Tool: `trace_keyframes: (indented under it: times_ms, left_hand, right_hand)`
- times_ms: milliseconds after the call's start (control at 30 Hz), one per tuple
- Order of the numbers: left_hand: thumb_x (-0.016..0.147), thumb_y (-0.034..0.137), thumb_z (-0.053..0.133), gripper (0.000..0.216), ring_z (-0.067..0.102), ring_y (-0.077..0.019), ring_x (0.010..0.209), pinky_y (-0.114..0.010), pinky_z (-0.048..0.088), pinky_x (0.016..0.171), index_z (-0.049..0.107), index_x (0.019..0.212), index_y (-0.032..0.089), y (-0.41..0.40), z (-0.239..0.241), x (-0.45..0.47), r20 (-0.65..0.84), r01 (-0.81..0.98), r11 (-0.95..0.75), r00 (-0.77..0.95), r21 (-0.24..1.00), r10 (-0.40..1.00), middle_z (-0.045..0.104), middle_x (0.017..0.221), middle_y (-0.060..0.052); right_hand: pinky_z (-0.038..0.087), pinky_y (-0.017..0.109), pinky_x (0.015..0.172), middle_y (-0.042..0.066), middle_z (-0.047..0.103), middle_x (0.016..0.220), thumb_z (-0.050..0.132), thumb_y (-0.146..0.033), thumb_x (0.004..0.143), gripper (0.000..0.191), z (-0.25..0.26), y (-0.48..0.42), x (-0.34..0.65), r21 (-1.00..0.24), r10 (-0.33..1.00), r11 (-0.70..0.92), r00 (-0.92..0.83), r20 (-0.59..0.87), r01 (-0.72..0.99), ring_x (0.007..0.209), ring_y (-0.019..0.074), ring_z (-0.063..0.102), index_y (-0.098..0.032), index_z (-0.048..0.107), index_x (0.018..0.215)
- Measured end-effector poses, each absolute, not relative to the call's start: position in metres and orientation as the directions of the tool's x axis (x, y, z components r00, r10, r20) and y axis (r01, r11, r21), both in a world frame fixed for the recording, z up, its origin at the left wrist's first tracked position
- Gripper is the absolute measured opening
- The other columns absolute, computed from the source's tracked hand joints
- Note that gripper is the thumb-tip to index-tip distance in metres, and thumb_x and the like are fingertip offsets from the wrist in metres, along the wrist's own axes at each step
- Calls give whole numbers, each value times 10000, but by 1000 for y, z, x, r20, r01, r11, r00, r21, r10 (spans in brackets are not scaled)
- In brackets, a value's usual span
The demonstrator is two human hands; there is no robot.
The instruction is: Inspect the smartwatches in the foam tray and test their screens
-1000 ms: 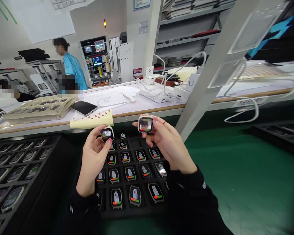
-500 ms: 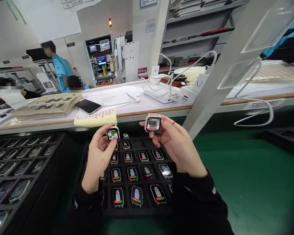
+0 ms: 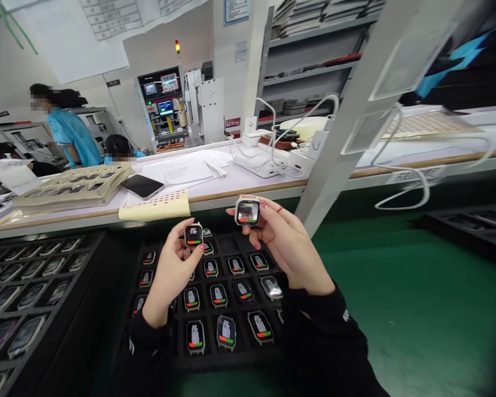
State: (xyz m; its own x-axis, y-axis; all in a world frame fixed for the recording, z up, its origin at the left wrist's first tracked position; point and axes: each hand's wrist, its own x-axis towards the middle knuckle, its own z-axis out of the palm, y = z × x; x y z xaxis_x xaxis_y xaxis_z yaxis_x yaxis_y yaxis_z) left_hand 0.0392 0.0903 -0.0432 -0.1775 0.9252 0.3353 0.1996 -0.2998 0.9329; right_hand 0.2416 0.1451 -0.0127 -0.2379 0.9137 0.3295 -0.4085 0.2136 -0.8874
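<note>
My left hand (image 3: 174, 270) is closed on a strapless smartwatch (image 3: 193, 235), pinched by its edges. Its screen is lit, with white text over a red and green strip. To the right, my right hand (image 3: 287, 237) grips another smartwatch (image 3: 247, 212) in a pale case; a grey reflection covers much of its face, with red and green at the bottom. Both watches are held above a black foam tray (image 3: 215, 361), where several more watches, such as one watch (image 3: 195, 336) near the front, lie in separate slots with lit screens. My forearms hide part of the tray.
A second black tray (image 3: 95, 275) of watches stands at the left. Behind my hands runs a bench edge (image 3: 248, 190) bearing a phone (image 3: 143, 186), papers (image 3: 186, 170), a beige tray (image 3: 103, 190) and white cables. A slanted grey post (image 3: 334, 143) rises at the right. Co-workers are beyond the bench.
The left watch's screen switched from a green and white picture to text over a red and green strip, and my left thumb moved off its face to the edge. The view shifted slightly.
</note>
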Motion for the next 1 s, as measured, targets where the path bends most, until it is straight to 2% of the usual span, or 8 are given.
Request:
trace_keyframes:
  times_ms: [67, 200, 433, 600, 767, 833, 933, 1000]
  left_hand:
    - [844, 306, 706, 592, 661, -163, 885, -237, 522, 658, 506, 1395, 221, 99, -55, 43, 284, 227, -255, -109, 940, 952, 633, 1257, -111]
    - [842, 294, 657, 613, 621, -146, 691, -259, 484, 595, 502, 1422, 172, 125, -77, 53, 160, 422, -154, 22, 893, 987, 703, 1000, -81]
    - [750, 231, 743, 528, 644, -199, 744, -326, 527, 740, 646, 1266, 167, 177, -102, 64, 129, 614, -141, 64, 776, 990, 711, 833, -27]
    - [743, 212, 766, 495, 677, -239, 878, -356, 539, 829, 668, 1228, 184, 199, -121, 73, 115, 675, -121, 53, 728, 992, 733, 910, -60]
    - [779, 197, 755, 477, 669, -222, 921, -408, 531, 908, 639, 1240, 154, 204, -139, 81, 87, 677, -115, 76, 727, 993, 717, 994, -82]
    - [755, 192, 770, 479, 643, -256, 1034, -449, 493, 991, 650, 1217, 150, 204, -142, 82, 100, 680, -104, 45, 726, 994, 689, 1047, -103]
    - [709, 198, 792, 549, 519, -345, 1249, -520, 377, 1111, 643, 1235, 150, 201, -133, 80, 160, 669, -94, -37, 737, 986, 611, 1176, -153]
    - [764, 260, 758, 602, 505, -342, 1257, -522, 391, 1093, 575, 1328, 159, 193, -117, 78, 203, 630, -118, -64, 768, 977, 555, 1254, -167]
  right_hand:
    - [394, 248, 452, 104, 691, 1053, 696, -550, 899, 437, -12, 147, 248, -879, 911, 254, -206, 358, -404, 698, 200, 557, -213, 665, 1176]
    - [388, 233, 455, 96, 691, 1053, 703, -555, 896, 462, -11, 151, 263, -847, 903, 325, -130, 411, -420, 682, 179, 546, -215, 659, 1205]
    - [382, 236, 460, 89, 688, 1054, 702, -553, 912, 435, -10, 153, 282, -832, 903, 378, -37, 428, -406, 697, 186, 554, -228, 674, 1200]
    - [371, 237, 452, 93, 689, 1043, 695, -577, 892, 470, -10, 155, 282, -832, 906, 367, -44, 421, -416, 678, 185, 545, -223, 662, 1200]
    - [378, 226, 449, 98, 690, 1031, 716, -557, 879, 467, -9, 154, 279, -822, 910, 341, -58, 410, -455, 672, 176, 538, -208, 670, 1186]
    - [384, 216, 447, 97, 692, 1018, 722, -550, 884, 448, -9, 153, 277, -815, 907, 335, -72, 415, -473, 672, 172, 537, -200, 681, 1161]
    - [396, 206, 445, 96, 691, 1002, 719, -539, 898, 414, -9, 153, 271, -811, 901, 324, -103, 422, -488, 670, 167, 538, -191, 692, 1122]
    - [407, 204, 442, 97, 689, 998, 713, -540, 903, 411, -10, 154, 266, -816, 898, 309, -133, 419, -489, 670, 167, 543, -187, 691, 1113]
